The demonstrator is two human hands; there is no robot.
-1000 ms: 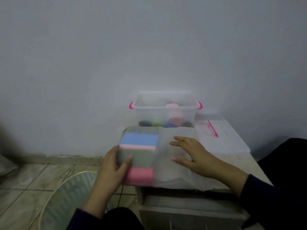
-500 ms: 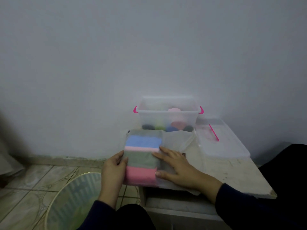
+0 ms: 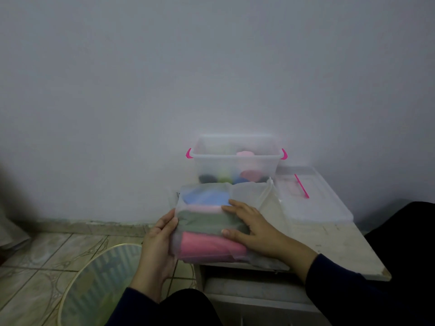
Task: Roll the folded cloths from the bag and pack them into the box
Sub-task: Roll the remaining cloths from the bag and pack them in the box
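A translucent bag (image 3: 249, 196) lies on the small white table (image 3: 334, 243), at its left front edge. Inside it sits a stack of folded cloths: blue (image 3: 204, 197), pale pink, grey-green (image 3: 207, 222) and bright pink (image 3: 209, 245). My left hand (image 3: 160, 243) grips the bag's left side around the stack. My right hand (image 3: 254, 228) lies flat on the stack's right side, fingers spread over the bag. Behind stands the clear box (image 3: 235, 158) with pink handles, holding several rolled cloths.
The box's clear lid (image 3: 313, 198) with a pink clip lies on the table to the right of the bag. A round wire-rimmed basket (image 3: 98, 285) stands on the tiled floor at lower left. The wall is close behind the box.
My right hand slid left from the empty part of the bag onto the cloth stack. The bag's loose right part has folded in. My left hand keeps its hold.
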